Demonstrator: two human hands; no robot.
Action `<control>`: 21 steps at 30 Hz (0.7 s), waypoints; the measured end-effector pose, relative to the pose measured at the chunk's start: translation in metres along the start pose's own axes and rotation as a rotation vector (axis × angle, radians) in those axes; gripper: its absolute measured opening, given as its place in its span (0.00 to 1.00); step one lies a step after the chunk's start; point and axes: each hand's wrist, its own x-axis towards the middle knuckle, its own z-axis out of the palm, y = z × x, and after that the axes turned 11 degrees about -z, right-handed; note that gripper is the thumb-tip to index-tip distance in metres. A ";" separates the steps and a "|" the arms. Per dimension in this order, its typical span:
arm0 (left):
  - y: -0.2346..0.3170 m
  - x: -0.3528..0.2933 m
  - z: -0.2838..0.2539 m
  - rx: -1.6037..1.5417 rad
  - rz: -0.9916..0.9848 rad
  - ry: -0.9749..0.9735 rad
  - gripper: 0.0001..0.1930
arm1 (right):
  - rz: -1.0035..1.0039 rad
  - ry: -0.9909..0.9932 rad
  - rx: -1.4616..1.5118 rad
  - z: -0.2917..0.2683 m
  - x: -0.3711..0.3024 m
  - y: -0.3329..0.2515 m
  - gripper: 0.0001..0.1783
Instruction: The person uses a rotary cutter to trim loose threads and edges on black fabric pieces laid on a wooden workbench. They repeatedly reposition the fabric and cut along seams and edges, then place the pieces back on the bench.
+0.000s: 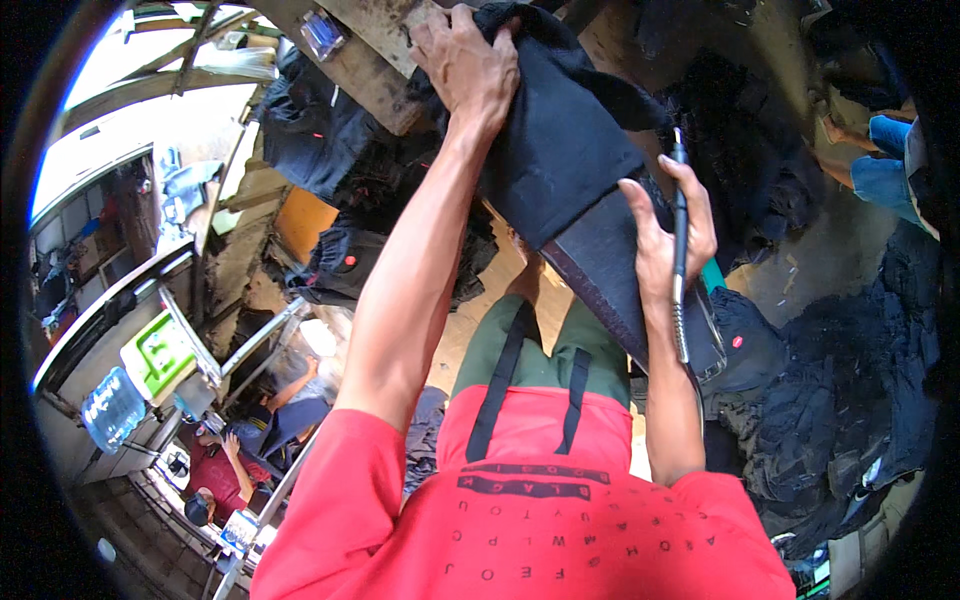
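Press the black cloth (560, 150) flat with the left hand (472, 72), cannot tell if pinching, and gently guide the corded pen tool (681, 205) held in the right hand's (658, 245) fingers.

Clock around right hand (675, 235) | open way: 3 o'clock, over bare floor (795, 265) | blocked: 10 o'clock, black cloth (565, 160); 8 o'clock, dark board (605, 265); 1 o'clock, dark clothes (738, 140); 4 o'clock, big dark heap (850, 335); 6 o'clock, cord (694, 385) of pen-like tool (681, 215) | 9 o'clock of left hand (465, 65): wooden plank (368, 85)
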 end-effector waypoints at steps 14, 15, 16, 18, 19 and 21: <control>0.053 -0.196 -0.154 -0.854 -1.004 -0.357 0.56 | -0.111 -0.138 0.276 -0.018 -0.021 -0.012 0.17; 0.052 -0.207 -0.146 -0.959 -1.162 -0.478 0.52 | -0.133 -0.138 0.347 -0.016 -0.024 -0.012 0.21; 0.044 -0.212 -0.141 -1.007 -1.027 -0.442 0.49 | -0.231 -0.172 0.241 -0.022 -0.026 -0.013 0.20; 0.032 -0.215 -0.130 -1.069 -0.853 -0.445 0.41 | -0.357 -0.255 0.113 -0.028 -0.028 -0.012 0.19; 0.025 -0.213 -0.129 -1.000 -0.819 -0.453 0.33 | -0.380 -0.279 0.100 -0.031 -0.028 -0.010 0.18; 0.015 -0.211 -0.134 -1.076 -0.839 -0.552 0.30 | -0.415 -0.310 0.088 -0.034 -0.032 -0.009 0.16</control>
